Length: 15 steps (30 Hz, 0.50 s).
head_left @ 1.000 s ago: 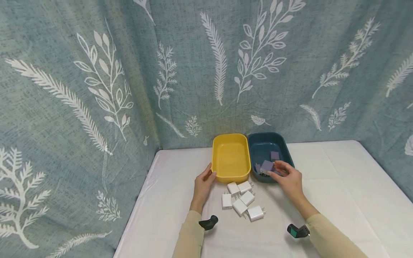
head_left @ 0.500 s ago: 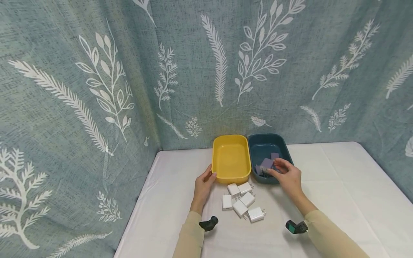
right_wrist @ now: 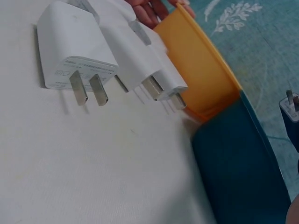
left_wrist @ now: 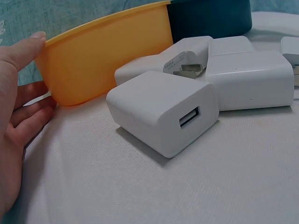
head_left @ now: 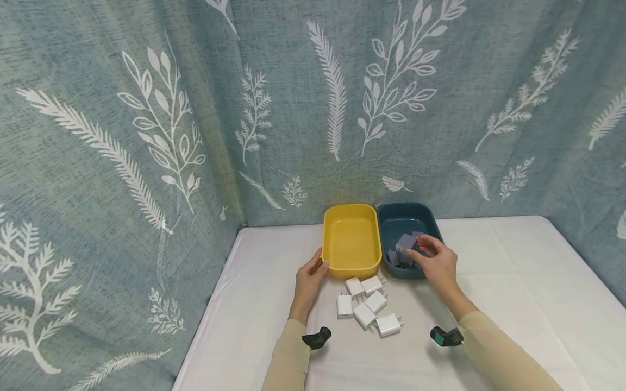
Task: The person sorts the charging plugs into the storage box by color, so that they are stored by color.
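Note:
In the head view my right hand [head_left: 437,265] pinches a purple plug-in charger [head_left: 406,242] over the dark blue bin [head_left: 402,210]. More purple chargers lie inside the bin, partly hidden by the held one and by my fingers. The right wrist view catches the held charger [right_wrist: 290,114] at its right edge, metal prongs upward. My left hand [head_left: 308,285] holds the near left corner of the yellow bin [head_left: 350,209], thumb at the rim and fingers against the outer wall. Nearest to that hand is a white USB charger [left_wrist: 159,112], its port facing the camera.
Several white chargers [head_left: 364,315] lie in a loose group in front of the two bins, some with prongs touching. The bins stand side by side on a white-covered table [head_left: 489,271]. A patterned curtain [head_left: 293,136] hangs close behind.
The held purple charger has risen slightly in the head view and now overlaps another purple one behind it. My right wrist has shifted slightly left. The left hand stays on the yellow bin.

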### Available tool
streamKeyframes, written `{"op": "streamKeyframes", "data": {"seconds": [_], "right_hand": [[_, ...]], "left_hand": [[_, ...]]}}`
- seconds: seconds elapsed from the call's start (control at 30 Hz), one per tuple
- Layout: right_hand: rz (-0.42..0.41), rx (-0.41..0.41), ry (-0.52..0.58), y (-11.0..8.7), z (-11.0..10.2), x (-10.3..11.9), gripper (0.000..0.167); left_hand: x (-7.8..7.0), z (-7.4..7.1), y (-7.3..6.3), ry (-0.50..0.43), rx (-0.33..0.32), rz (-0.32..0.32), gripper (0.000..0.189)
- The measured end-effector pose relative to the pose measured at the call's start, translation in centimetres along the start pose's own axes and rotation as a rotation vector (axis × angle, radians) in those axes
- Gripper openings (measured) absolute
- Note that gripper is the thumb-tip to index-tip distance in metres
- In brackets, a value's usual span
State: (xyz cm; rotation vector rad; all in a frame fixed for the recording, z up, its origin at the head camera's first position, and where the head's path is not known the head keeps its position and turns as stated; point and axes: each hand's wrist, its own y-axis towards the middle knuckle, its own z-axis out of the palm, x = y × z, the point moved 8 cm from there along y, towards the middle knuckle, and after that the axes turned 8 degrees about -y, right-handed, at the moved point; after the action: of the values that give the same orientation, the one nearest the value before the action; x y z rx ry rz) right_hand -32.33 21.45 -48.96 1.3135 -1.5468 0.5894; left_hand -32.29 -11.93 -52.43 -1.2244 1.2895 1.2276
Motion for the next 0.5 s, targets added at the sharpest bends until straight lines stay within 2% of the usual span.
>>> {"op": "streamKeyframes", "data": {"seconds": [0.27,0.5], "right_hand": [[0.032,-0.002,-0.011,0.45,0.47,-0.29,0.048],[0.058,-0.009,-0.014,0.53,0.7,-0.15,0.048]], "left_hand": [[0.16,0.12,-0.04,-0.015,0.012,-0.017,0.053],[0.0,0.0,-0.08,0.015,0.003,-0.011,0.053]]}}
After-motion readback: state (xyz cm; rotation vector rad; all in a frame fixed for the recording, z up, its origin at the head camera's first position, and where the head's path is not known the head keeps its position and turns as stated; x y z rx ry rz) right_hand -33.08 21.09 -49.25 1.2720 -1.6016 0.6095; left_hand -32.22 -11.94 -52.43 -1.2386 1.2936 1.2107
